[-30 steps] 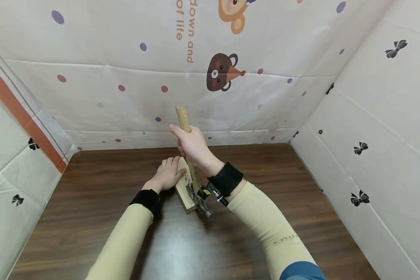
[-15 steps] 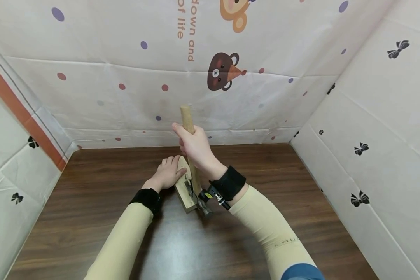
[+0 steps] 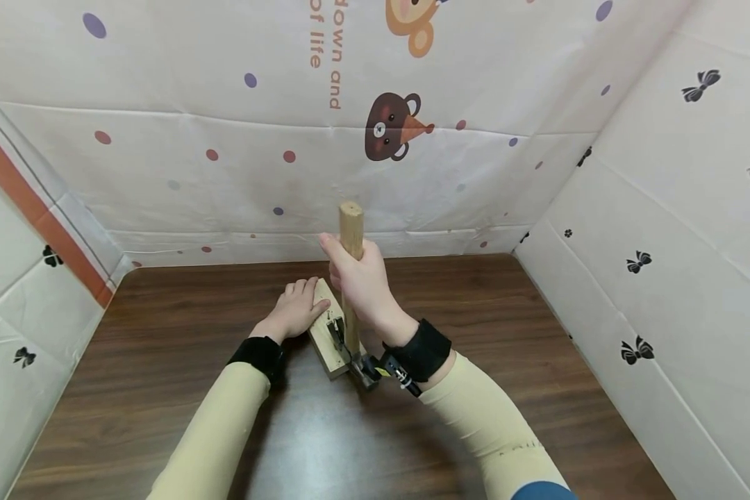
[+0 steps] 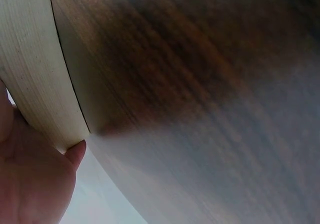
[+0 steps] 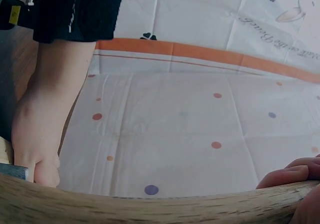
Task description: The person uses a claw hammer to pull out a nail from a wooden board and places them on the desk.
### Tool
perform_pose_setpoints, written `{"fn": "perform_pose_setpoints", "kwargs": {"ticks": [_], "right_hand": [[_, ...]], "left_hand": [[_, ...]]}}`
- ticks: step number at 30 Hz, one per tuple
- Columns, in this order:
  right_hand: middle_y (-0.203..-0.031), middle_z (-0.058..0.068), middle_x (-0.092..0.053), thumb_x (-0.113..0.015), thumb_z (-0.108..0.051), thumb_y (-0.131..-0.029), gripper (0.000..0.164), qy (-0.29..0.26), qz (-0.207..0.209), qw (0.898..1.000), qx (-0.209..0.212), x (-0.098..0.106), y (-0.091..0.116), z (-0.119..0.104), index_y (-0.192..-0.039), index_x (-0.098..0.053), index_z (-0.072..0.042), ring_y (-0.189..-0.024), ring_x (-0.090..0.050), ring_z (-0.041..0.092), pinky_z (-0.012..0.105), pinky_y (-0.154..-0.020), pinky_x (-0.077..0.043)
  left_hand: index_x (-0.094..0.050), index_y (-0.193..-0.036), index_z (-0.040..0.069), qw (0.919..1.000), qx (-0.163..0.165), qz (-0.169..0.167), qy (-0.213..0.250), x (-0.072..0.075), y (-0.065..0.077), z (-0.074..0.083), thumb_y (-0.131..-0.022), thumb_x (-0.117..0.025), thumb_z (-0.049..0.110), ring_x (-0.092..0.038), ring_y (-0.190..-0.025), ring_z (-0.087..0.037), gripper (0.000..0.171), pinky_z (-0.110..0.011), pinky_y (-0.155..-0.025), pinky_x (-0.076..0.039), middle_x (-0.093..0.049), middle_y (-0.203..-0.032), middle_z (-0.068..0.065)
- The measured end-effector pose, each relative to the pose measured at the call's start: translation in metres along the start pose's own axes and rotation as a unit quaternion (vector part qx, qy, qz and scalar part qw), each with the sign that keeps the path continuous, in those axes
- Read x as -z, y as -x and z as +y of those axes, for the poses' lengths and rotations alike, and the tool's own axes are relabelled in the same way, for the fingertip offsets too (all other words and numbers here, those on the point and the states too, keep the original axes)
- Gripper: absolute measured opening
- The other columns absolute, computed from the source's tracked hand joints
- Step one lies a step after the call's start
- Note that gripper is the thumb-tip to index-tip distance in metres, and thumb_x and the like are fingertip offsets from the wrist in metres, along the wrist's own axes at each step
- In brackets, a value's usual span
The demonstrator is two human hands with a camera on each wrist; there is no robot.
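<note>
My right hand (image 3: 364, 285) grips a claw hammer (image 3: 351, 232) by its wooden handle, which stands nearly upright. The steel head (image 3: 366, 375) is down at the near right end of a pale wooden block (image 3: 322, 340). A dark metal piece (image 3: 335, 332) sits on top of the block, beside the handle. My left hand (image 3: 292, 310) holds the block's far end, thumb over the top. In the left wrist view, its fingers curl at the end of the wood (image 4: 35, 58). The handle (image 5: 150, 209) crosses the bottom of the right wrist view, with right-hand fingers (image 5: 287, 176) around it.
The block lies on a dark brown wood-grain table (image 3: 475, 312). A white printed sheet (image 3: 225, 187) rises behind the table's back edge. More printed sheeting (image 3: 606, 278) stands along the right side, and sheeting with an orange stripe (image 3: 50, 222) along the left.
My right hand has moved right and slightly nearer, swinging the hammer handle from a leftward lean to nearly upright. The head stays near the block's end. My left hand keeps its hold.
</note>
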State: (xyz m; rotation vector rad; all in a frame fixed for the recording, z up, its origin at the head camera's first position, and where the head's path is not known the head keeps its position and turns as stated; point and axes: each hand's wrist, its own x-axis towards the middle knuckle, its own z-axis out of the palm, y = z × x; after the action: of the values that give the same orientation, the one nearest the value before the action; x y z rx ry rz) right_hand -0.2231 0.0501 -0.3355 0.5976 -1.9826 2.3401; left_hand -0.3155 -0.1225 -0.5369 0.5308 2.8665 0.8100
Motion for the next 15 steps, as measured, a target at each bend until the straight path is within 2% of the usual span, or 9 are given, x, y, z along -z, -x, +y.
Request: {"fn": "perform_pose_setpoints", "kwargs": {"ticks": [8, 15], "right_hand": [[-0.055, -0.003, -0.033, -0.061, -0.019, -0.109, 0.037, 0.001, 0.005, 0.998, 0.062, 0.005, 0.015, 0.003, -0.075, -0.048, -0.011, -0.045, -0.029, 0.012, 0.026, -0.046, -0.026], [-0.055, -0.003, -0.035, -0.062, -0.023, -0.107, 0.034, 0.007, 0.012, 0.996, 0.087, 0.006, 0.019, 0.006, -0.077, -0.051, -0.011, -0.045, -0.031, 0.012, 0.026, -0.045, -0.027]], "left_hand": [[-0.020, -0.167, -0.004, 0.9999, 0.007, -0.008, 0.000, 0.002, 0.000, 0.002, -0.114, -0.044, 0.049, -0.023, -0.151, -0.052, 0.079, -0.065, -0.123, -0.022, -0.028, -0.165, -0.031], [-0.021, -0.167, -0.004, 1.0000, 0.008, -0.005, 0.003, 0.001, -0.001, 0.001, -0.114, -0.045, 0.050, -0.023, -0.151, -0.052, 0.080, -0.066, -0.122, -0.022, -0.029, -0.164, -0.032]]}}
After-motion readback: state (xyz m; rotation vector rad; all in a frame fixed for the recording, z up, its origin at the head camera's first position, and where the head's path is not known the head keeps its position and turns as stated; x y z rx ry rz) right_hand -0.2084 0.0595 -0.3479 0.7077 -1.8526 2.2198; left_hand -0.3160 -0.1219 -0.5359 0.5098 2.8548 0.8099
